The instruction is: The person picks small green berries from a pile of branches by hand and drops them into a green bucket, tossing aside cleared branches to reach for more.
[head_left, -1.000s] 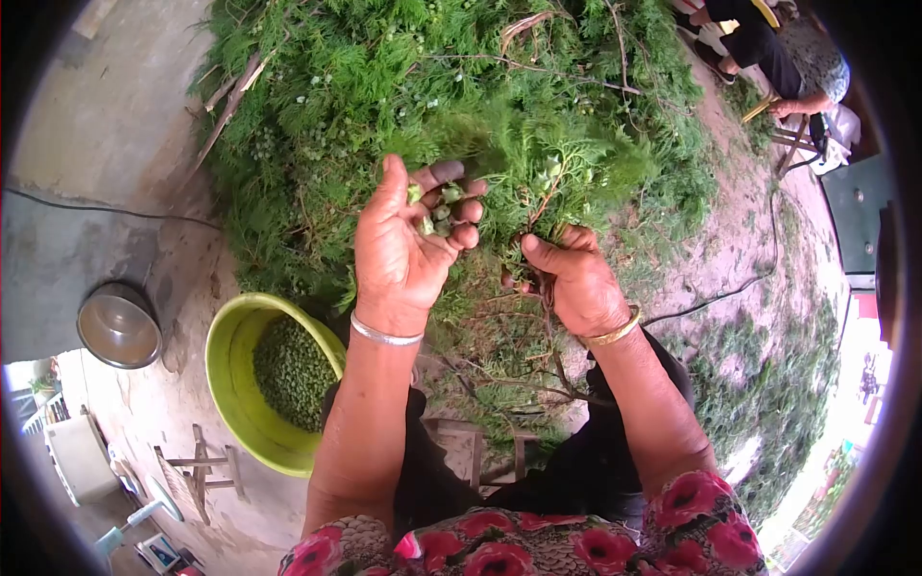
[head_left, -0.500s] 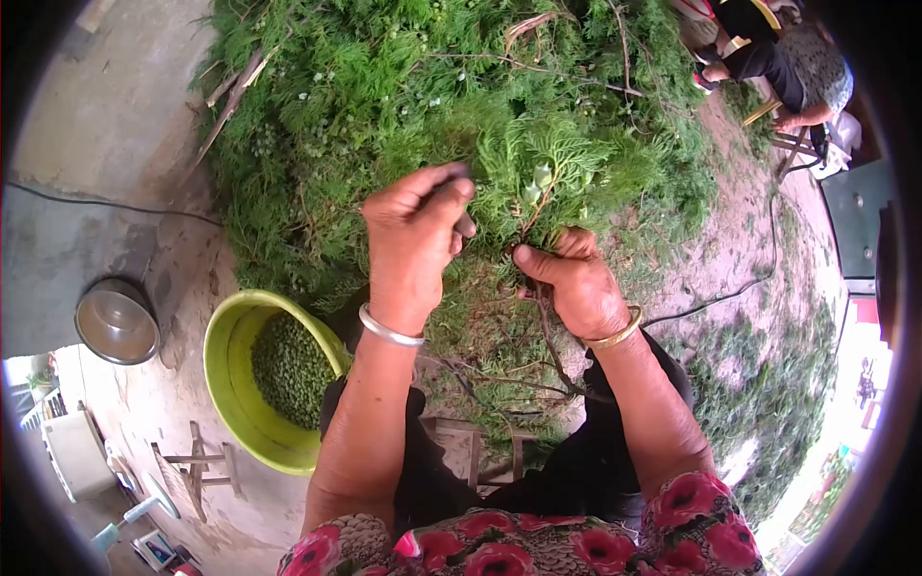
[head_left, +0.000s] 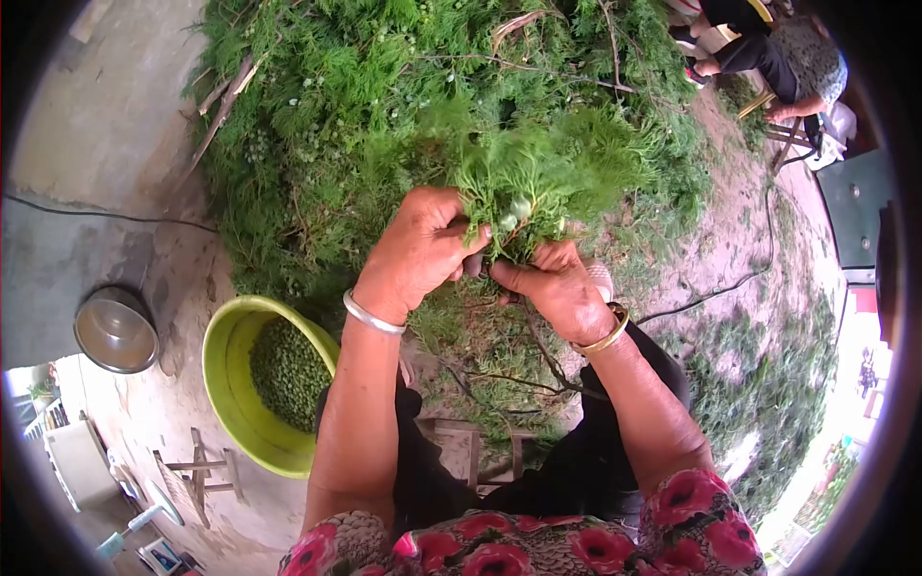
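Observation:
My right hand (head_left: pixel 562 288) is closed around the stem of a leafy cypress branch (head_left: pixel 552 178), its foliage fanning out beyond my fingers. A pale green cone (head_left: pixel 519 208) shows among the leaves just above my grip. My left hand (head_left: pixel 423 252) has its thumb and fingers pinched together against the left side of the same branch; what lies between the fingertips is hidden. Below and left of my left hand stands a yellow-green bucket (head_left: pixel 223 384), partly filled with small green cones (head_left: pixel 288 370).
A large heap of cut cypress branches (head_left: pixel 327 144) lies ahead. A metal bowl (head_left: pixel 117 329) and a small wooden stool (head_left: pixel 199 472) are at the left. Another person (head_left: pixel 778 67) sits at the upper right. A black cable (head_left: pixel 715 293) crosses the ground, and more greenery (head_left: pixel 768 394) lies at the right.
My left hand has come forward and right, from beside the branch to against it. My right hand has shifted slightly left with the branch, whose foliage is blurred at the edges.

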`<act>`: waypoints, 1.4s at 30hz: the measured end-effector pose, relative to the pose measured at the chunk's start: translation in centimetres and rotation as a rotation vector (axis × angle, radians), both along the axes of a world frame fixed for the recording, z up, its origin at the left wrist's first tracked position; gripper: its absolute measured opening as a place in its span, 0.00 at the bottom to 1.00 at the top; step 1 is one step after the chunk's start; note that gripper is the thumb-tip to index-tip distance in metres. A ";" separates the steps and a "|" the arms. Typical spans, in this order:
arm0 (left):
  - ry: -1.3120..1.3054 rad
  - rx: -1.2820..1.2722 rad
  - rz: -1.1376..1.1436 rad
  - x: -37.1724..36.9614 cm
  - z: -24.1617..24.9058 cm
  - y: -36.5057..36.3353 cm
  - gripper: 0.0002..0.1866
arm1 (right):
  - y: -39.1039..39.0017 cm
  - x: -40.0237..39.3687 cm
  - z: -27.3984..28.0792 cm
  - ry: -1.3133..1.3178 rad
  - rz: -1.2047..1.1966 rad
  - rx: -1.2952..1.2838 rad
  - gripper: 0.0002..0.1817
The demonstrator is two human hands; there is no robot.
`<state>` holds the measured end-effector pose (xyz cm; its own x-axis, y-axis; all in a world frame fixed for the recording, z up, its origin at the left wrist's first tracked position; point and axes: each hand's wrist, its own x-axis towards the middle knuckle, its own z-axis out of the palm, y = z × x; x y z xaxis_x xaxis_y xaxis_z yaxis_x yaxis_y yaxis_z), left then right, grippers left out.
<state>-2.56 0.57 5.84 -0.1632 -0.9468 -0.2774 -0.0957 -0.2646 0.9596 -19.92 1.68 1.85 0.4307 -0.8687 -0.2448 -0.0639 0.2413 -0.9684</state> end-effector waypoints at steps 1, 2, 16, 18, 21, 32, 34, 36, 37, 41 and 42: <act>0.030 -0.007 -0.031 0.0 -0.3 -0.1 0.02 | 0.1 -0.1 0.2 0.065 0.004 -0.041 0.03; 0.033 -0.007 -0.034 -0.2 -0.4 -0.1 0.02 | 0.0 -0.2 0.3 0.067 0.001 -0.041 0.03; 0.183 -0.036 0.057 -0.9 -0.1 -0.1 0.07 | -0.4 -0.4 1.8 -0.103 -0.075 0.099 0.05; 0.122 0.040 0.037 -1.1 0.1 0.1 0.09 | -0.2 -0.1 0.7 -0.107 -0.085 0.109 0.06; 0.093 0.063 0.071 -0.8 -0.3 0.0 0.09 | -0.2 -0.1 0.0 -0.095 -0.101 0.114 0.09; -0.171 -0.662 0.474 -2.1 -1.1 0.5 0.08 | -0.7 0.0 -1.9 0.133 -0.283 -0.041 0.10; -0.293 -0.830 0.420 -2.9 -1.4 0.2 0.09 | -0.5 0.3 -2.1 0.155 -0.303 -0.022 0.12; -0.221 -0.766 0.411 -3.7 -2.0 0.2 0.11 | -0.3 0.3 -2.3 0.148 -0.249 -0.019 0.12; -0.332 -0.733 0.328 -3.4 -2.3 0.1 0.15 | -0.2 0.3 -2.3 0.141 -0.203 -0.017 0.13; -0.496 -0.625 0.236 -3.0 -3.4 0.0 0.13 | 0.2 1.1 -2.5 0.126 -0.154 -0.109 0.13; -0.498 -0.625 0.237 -2.8 -3.1 0.1 0.13 | 0.2 1.1 -2.6 0.120 -0.136 -0.080 0.12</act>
